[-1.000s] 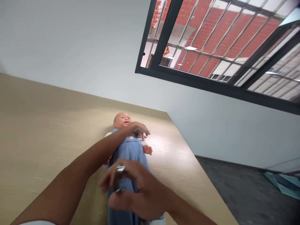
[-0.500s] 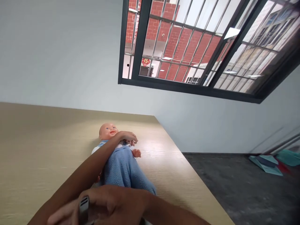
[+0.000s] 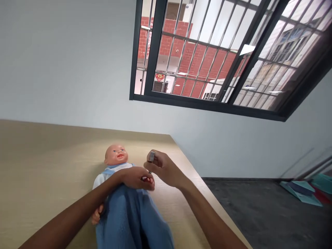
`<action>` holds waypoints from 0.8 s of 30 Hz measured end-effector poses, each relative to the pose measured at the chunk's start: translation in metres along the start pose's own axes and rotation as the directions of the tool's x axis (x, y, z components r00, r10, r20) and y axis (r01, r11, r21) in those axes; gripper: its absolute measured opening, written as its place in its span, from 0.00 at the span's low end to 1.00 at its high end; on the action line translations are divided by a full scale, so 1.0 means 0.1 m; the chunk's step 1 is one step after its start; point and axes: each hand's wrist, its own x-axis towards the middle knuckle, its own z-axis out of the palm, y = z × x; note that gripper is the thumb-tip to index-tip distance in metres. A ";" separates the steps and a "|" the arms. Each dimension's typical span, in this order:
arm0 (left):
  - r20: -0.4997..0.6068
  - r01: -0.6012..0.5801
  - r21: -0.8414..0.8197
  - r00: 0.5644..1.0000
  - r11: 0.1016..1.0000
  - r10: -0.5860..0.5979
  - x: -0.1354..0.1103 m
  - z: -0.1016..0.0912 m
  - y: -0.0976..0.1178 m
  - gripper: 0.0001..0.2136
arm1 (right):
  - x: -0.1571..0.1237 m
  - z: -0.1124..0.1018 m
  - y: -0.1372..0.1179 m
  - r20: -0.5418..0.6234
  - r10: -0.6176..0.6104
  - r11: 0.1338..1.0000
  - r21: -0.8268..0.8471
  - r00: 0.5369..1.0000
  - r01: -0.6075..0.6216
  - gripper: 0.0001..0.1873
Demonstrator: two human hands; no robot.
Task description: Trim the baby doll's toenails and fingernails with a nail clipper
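A baby doll (image 3: 115, 157) in a white top and blue fleece overalls (image 3: 129, 218) lies on its back on a light wooden table (image 3: 38, 162). My left hand (image 3: 136, 178) is closed over the doll's far hand at its chest. My right hand (image 3: 162, 168) hovers just right of it, pinching a small silver metal tool (image 3: 151, 156), possibly a nail clipper, with its end pointing up. The doll's other hand (image 3: 95, 216) rests beside my left forearm.
The table's right edge (image 3: 207, 200) drops to a dark grey floor. A white wall (image 3: 64, 69) stands behind, with a barred black-framed window (image 3: 207, 58). Teal flat objects (image 3: 301, 188) lie on the floor at the far right.
My right hand has risen from the bottom of the view to beside the doll's chest, still with the metal tool. My left hand has stayed on the doll's chest and closed over its hand.
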 end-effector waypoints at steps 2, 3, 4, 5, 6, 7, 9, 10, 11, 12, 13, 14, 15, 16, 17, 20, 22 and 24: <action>0.015 -0.038 -0.056 0.999 0.998 0.039 -0.04 0.05 -0.02 0.13 | -0.01 -0.08 0.02 0.240 -0.009 0.999 -0.044 0.971 0.020 0.09; 0.016 -0.055 -0.081 0.998 0.995 0.056 -0.05 0.06 -0.03 0.14 | -0.02 -0.11 0.04 0.349 -0.010 0.998 -0.061 0.937 0.034 0.07; 0.016 -0.068 -0.104 0.997 0.992 0.070 -0.06 0.07 -0.05 0.12 | -0.02 -0.14 0.06 0.426 -0.007 0.996 -0.082 0.905 0.046 0.07; 0.017 -0.077 -0.126 0.997 0.989 0.079 -0.07 0.07 -0.06 0.09 | -0.02 -0.16 0.08 0.466 -0.002 0.992 -0.109 0.885 0.060 0.06; 0.019 -0.082 -0.145 0.996 0.986 0.086 -0.07 0.06 -0.07 0.06 | -0.03 -0.18 0.09 0.478 0.002 0.988 -0.140 0.879 0.073 0.06; 0.023 -0.085 -0.161 0.996 0.983 0.090 -0.07 0.05 -0.08 0.06 | -0.03 -0.20 0.11 0.469 0.007 0.982 -0.169 0.883 0.082 0.05; 0.034 -0.088 -0.180 0.995 0.980 0.095 -0.06 0.04 -0.09 0.06 | -0.03 -0.23 0.13 0.446 0.020 0.975 -0.209 0.895 0.082 0.06; 0.040 -0.090 -0.183 0.994 0.979 0.099 -0.05 0.03 -0.10 0.06 | -0.03 -0.25 0.14 0.445 0.030 0.973 -0.216 0.895 0.075 0.06; 0.045 -0.093 -0.185 0.994 0.978 0.103 -0.05 0.03 -0.10 0.07 | -0.04 -0.26 0.14 0.450 0.041 0.973 -0.220 0.892 0.067 0.06; 0.051 -0.099 -0.186 0.993 0.978 0.110 -0.05 0.03 -0.11 0.07 | -0.05 -0.28 0.13 0.454 0.050 0.972 -0.228 0.889 0.062 0.06; 0.056 -0.106 -0.186 0.991 0.977 0.119 -0.05 0.03 -0.11 0.06 | -0.05 -0.30 0.13 0.452 0.055 0.968 -0.242 0.890 0.063 0.05; 0.060 -0.114 -0.184 0.990 0.976 0.127 -0.04 0.03 -0.12 0.06 | -0.06 -0.31 0.12 0.447 0.059 0.964 -0.258 0.893 0.066 0.04; 0.061 -0.120 -0.179 0.989 0.976 0.133 -0.04 0.03 -0.12 0.06 | -0.06 -0.31 0.11 0.439 0.062 0.959 -0.275 0.896 0.068 0.04; 0.062 -0.125 -0.174 0.989 0.977 0.137 -0.04 0.03 -0.13 0.06 | -0.07 -0.32 0.11 0.428 0.065 0.954 -0.293 0.901 0.070 0.04; 0.062 -0.128 -0.167 0.988 0.978 0.140 -0.04 0.03 -0.13 0.07 | -0.07 -0.32 0.10 0.417 0.068 0.948 -0.309 0.906 0.071 0.04; 0.066 -0.131 -0.152 0.988 0.980 0.143 -0.03 0.03 -0.14 0.08 | -0.10 -0.29 0.08 0.396 0.072 0.938 -0.338 0.915 0.072 0.04; 0.068 -0.133 -0.145 0.987 0.980 0.144 -0.02 0.03 -0.14 0.08 | -0.12 -0.25 0.06 0.376 0.074 0.923 -0.376 0.924 0.079 0.05; 0.063 -0.134 -0.138 0.988 0.981 0.144 -0.03 0.03 -0.12 0.08 | -0.16 -0.21 0.02 0.338 0.074 0.889 -0.450 0.938 0.092 0.06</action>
